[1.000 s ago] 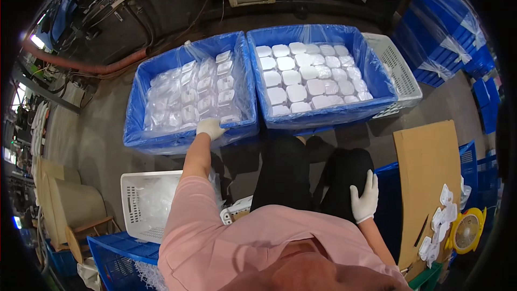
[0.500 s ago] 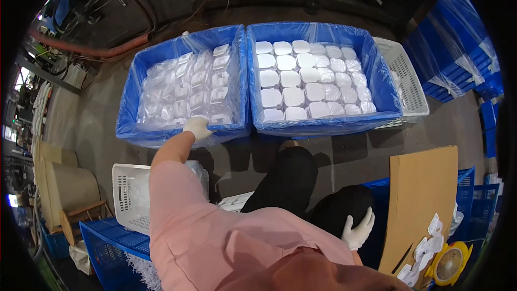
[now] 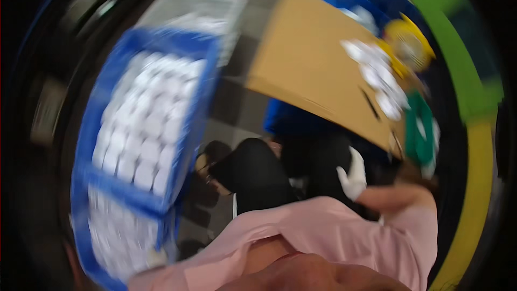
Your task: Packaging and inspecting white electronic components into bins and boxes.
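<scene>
The picture is tilted and badly blurred. My right hand (image 3: 353, 175), in a white glove, hangs beside my black trouser leg (image 3: 258, 175) with nothing visible in it. My pink sleeve (image 3: 301, 231) runs toward the lower left. A pale smear at its end, by the corner of the nearer blue crate (image 3: 118, 231), may be my left hand, too blurred to read. Both this crate and the second blue crate (image 3: 202, 97) hold rows of white round pieces under clear plastic.
A brown cardboard sheet (image 3: 307, 64) lies at upper right with white pieces (image 3: 377, 75) on it, next to a yellow round object (image 3: 409, 43) and a green item (image 3: 420, 129). A white plastic basket (image 3: 199, 13) stands beyond the crates. More blue crates sit under the cardboard.
The view has swung and rolled sharply to the right, so the crates now lie at left and the cardboard at top. My right hand stays by my leg.
</scene>
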